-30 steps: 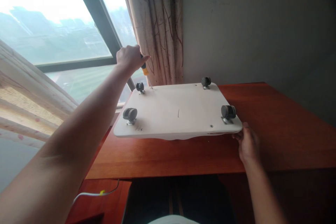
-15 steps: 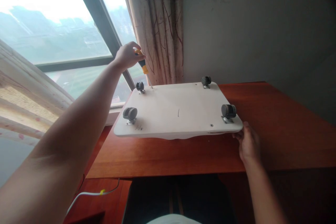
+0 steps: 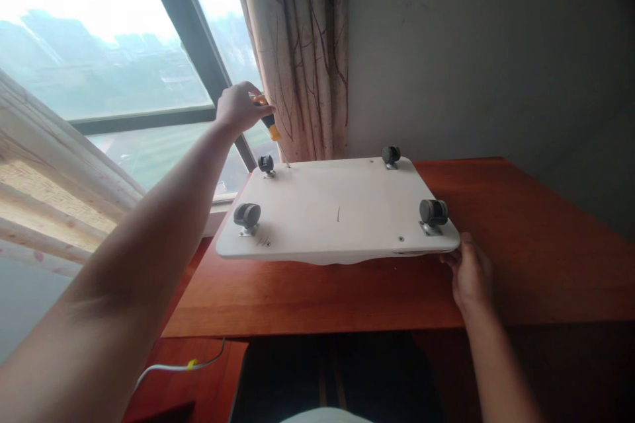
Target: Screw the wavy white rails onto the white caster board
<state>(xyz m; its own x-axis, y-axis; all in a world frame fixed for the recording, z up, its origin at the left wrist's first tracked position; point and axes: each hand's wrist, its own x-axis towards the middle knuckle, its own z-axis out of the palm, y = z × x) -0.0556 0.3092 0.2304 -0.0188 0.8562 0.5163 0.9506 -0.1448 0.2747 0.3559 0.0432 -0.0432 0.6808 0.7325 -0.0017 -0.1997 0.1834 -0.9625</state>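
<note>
A white board [image 3: 317, 205] with rounded corners and a dark caster near each corner lies wheels-up over the table. My left hand [image 3: 241, 106] is closed around the yellow and black handle of a screwdriver [image 3: 270, 124]. The screwdriver slants down, its tip at the far edge of the board beside the far left caster [image 3: 266, 165]. At the near right corner, my right hand [image 3: 469, 271] grips the board's edge, with some fingers hidden underneath. The near right caster [image 3: 433, 215] sits just above that hand. Screw heads show near the near edge, one of them a screw [image 3: 401, 238].
The board rests over a reddish-brown wooden table [image 3: 536, 251]. Behind it hang a patterned curtain [image 3: 312, 53] and a grey wall. A window [image 3: 99, 46] fills the left side. A white cable [image 3: 163, 367] with a yellow tie lies at the lower left.
The left hand turns slightly on the screwdriver handle, while the tip stays at the same spot. The right hand keeps its hold. The view shifts very little.
</note>
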